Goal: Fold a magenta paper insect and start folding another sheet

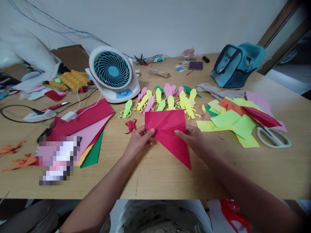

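Note:
Between my two hands is a sheet of red paper point(170, 129), partly folded, with a lower corner hanging down to a point on the right. My left hand point(141, 137) pinches its left edge, thumb on top. On the right edge, my right hand point(190, 134) grips it the same way, its fingers hidden behind the paper. Just left of the sheet lies a small red folded paper figure point(131, 126). Behind it, several yellow, pink and green origami figures point(171, 102) are crowded together on the wooden table point(155, 184).
A white fan point(111, 72) stands back left. Coloured paper sheets point(82, 119), a pixelated object point(60, 161) and orange paper figures point(24, 160) lie left. To the right are paper scraps point(230, 119), scissors point(273, 136), a grey cloth point(218, 90) and a blue bag point(236, 66).

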`<move>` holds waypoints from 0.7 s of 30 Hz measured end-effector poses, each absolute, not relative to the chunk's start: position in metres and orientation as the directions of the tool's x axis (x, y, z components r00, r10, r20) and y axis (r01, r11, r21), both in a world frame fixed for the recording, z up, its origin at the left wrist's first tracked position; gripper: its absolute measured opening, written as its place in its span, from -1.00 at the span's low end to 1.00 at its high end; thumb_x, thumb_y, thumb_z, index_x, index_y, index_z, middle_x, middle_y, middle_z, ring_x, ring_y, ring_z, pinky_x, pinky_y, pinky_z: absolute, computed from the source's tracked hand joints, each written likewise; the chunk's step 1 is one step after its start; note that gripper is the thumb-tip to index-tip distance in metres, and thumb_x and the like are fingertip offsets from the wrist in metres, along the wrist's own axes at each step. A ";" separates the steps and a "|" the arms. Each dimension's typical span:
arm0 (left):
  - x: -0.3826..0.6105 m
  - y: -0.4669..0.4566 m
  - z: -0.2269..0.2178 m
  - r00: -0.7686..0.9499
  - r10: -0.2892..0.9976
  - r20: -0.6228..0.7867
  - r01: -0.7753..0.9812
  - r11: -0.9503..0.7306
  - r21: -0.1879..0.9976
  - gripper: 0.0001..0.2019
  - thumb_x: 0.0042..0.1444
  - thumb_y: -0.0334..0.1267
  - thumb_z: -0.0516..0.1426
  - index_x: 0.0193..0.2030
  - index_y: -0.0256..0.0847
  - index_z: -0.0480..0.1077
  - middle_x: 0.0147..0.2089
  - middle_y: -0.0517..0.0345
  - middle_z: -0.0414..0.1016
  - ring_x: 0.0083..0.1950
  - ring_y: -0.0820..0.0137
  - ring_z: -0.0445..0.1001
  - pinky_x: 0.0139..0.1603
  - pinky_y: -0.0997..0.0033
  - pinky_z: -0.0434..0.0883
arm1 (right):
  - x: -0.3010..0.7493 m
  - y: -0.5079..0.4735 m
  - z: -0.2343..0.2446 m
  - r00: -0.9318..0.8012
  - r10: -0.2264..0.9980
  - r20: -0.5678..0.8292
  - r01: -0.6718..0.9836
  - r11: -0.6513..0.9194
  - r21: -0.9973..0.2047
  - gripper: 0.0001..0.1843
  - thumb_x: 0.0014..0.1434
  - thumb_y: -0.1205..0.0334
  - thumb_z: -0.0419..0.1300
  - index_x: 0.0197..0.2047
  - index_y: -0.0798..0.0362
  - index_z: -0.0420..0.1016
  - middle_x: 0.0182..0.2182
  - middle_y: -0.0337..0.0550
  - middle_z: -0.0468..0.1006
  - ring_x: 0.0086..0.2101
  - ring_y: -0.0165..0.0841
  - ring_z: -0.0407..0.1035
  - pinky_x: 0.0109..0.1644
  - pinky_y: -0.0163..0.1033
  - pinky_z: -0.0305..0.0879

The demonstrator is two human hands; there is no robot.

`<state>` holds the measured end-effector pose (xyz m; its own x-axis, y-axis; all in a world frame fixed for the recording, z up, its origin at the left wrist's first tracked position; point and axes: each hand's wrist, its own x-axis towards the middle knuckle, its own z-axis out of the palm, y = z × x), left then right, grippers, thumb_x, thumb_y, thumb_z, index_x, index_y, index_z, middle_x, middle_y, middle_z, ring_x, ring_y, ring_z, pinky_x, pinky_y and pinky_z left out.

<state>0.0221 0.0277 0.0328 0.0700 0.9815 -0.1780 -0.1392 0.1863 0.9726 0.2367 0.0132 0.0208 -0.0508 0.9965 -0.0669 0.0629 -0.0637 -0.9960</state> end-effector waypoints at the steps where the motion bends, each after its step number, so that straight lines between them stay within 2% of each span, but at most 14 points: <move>1: 0.024 0.026 0.031 0.097 0.975 -0.199 -0.145 0.212 0.967 -0.54 -0.26 0.01 0.47 -0.29 -0.24 0.54 -0.37 0.14 0.57 -0.46 0.49 0.44 -0.54 0.55 0.33 | 0.236 0.013 0.019 -0.055 0.997 -0.061 0.085 -0.056 -0.995 -0.64 0.04 -0.14 0.32 -0.32 0.00 0.54 -0.37 -0.12 0.63 -0.36 -0.21 0.48 -0.38 -0.21 0.38; 6: 0.029 0.025 0.027 0.071 0.984 -0.166 -0.172 0.176 0.969 -0.59 -0.31 -0.09 0.49 -0.40 -0.27 0.49 -0.45 0.21 0.51 -0.52 0.57 0.34 -0.55 0.57 0.29 | 0.233 0.013 0.015 -0.070 0.996 -0.056 0.018 -0.055 -0.998 -0.65 0.08 -0.13 0.30 -0.36 0.00 0.49 -0.40 -0.15 0.59 -0.41 -0.27 0.42 -0.38 -0.23 0.34; 13: 0.025 0.028 0.031 -0.047 0.992 -0.119 -0.187 0.108 0.976 -0.62 -0.27 -0.07 0.46 -0.38 -0.24 0.51 -0.46 0.26 0.48 -0.52 0.58 0.27 -0.58 0.59 0.24 | 0.232 0.013 0.017 -0.060 0.997 -0.053 -0.030 -0.055 -0.998 -0.66 0.09 -0.12 0.30 -0.34 0.00 0.51 -0.39 -0.20 0.59 -0.39 -0.31 0.43 -0.34 -0.25 0.33; 18: 0.024 0.028 0.033 -0.034 0.991 -0.130 -0.158 0.123 0.980 -0.63 -0.24 -0.07 0.44 -0.38 -0.24 0.48 -0.45 0.25 0.49 -0.53 0.58 0.29 -0.56 0.59 0.23 | 0.229 0.010 0.024 -0.017 0.998 -0.063 -0.072 -0.064 -0.995 -0.66 0.04 -0.12 0.31 -0.37 0.00 0.48 -0.43 -0.20 0.56 -0.43 -0.34 0.38 -0.36 -0.26 0.31; 21: 0.020 0.029 0.034 -0.057 0.989 -0.134 -0.158 0.124 0.980 -0.62 -0.21 -0.05 0.43 -0.42 -0.23 0.41 -0.50 0.29 0.43 -0.52 0.59 0.31 -0.53 0.60 0.26 | 0.228 0.009 0.028 -0.008 0.998 -0.056 -0.091 -0.056 -0.994 -0.67 0.04 -0.12 0.31 -0.38 -0.02 0.47 -0.41 -0.17 0.57 -0.40 -0.31 0.39 -0.33 -0.23 0.35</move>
